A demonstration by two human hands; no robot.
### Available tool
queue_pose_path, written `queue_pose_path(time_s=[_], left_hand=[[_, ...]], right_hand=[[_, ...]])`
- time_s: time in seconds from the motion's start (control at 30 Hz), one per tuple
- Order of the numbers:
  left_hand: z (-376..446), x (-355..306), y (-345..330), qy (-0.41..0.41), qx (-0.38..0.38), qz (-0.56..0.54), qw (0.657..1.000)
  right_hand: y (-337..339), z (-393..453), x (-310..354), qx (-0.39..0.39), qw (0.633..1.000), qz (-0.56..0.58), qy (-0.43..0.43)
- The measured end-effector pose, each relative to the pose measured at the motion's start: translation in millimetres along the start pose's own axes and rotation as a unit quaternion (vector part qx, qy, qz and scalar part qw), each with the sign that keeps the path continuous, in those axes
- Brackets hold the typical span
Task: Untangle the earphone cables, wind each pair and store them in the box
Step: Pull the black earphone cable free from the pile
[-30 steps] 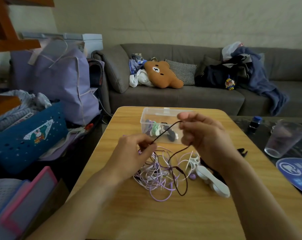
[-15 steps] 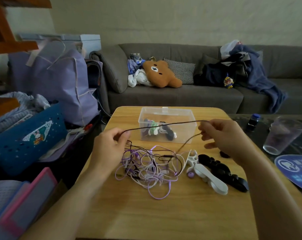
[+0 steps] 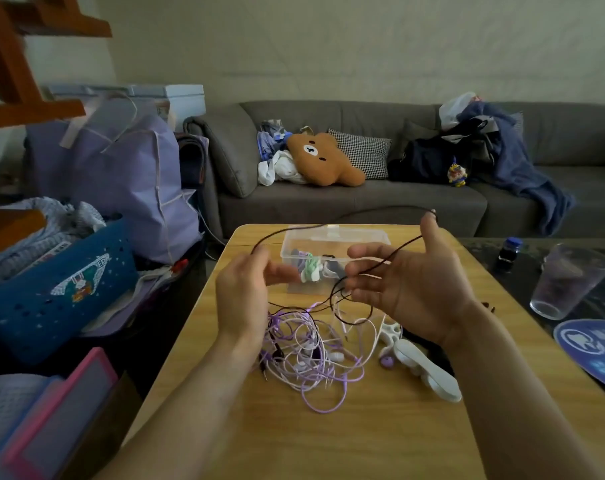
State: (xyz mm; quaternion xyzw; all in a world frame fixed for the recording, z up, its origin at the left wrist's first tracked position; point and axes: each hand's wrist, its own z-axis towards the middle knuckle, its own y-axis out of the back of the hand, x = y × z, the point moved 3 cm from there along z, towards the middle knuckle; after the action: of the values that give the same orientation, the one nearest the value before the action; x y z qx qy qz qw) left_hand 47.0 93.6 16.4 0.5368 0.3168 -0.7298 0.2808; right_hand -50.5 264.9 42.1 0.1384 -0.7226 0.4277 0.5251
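Between both raised hands runs the dark cable [image 3: 346,216]: left hand [image 3: 242,292] pinches one end, right hand [image 3: 401,285], fingers spread, carries it looped over the thumb for winding. Below lies the tangle [image 3: 311,351]; beyond, the box [image 3: 332,237].

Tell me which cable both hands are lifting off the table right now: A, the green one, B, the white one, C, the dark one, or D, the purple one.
C: the dark cable arcs from the left hand over the clear box to the right hand, while the purple and white cables lie tangled on the table.
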Motion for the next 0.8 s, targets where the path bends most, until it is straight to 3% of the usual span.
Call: queue_pose_path(time_s=[0.13, 0.23, 0.37, 0.5, 0.67, 0.8], left_hand=[[-17.6, -3.8, -24.9, -0.068, 0.139, 0.019, 0.988], [-25.2, 3.4, -33.6, -0.055, 0.223, 0.014, 0.973], [-20.3, 14.8, -25.7, -0.045, 0.242, 0.090, 0.965], [-16.1, 26.7, -18.2, -0.072, 0.261, 0.214, 0.939], [-7.8, 25.7, -6.7, -0.103, 0.197, 0.230, 0.947], [-4.9, 26.6, -1.8, -0.084, 0.192, 0.222, 0.952]], right_hand=[[-17.0, 0.8, 0.3, 0.099, 0.994, -0.042, 0.036], [-18.2, 0.9, 2.0, 0.107, 0.990, -0.060, 0.073], [-4.9, -3.0, 15.9, 0.032, 0.983, -0.008, 0.181], [5.4, -11.7, 29.0, -0.020, 0.972, -0.054, 0.227], [14.5, -10.0, 36.0, -0.074, 0.955, -0.049, 0.282], [25.5, -11.9, 34.7, -0.156, 0.952, -0.022, 0.264]])
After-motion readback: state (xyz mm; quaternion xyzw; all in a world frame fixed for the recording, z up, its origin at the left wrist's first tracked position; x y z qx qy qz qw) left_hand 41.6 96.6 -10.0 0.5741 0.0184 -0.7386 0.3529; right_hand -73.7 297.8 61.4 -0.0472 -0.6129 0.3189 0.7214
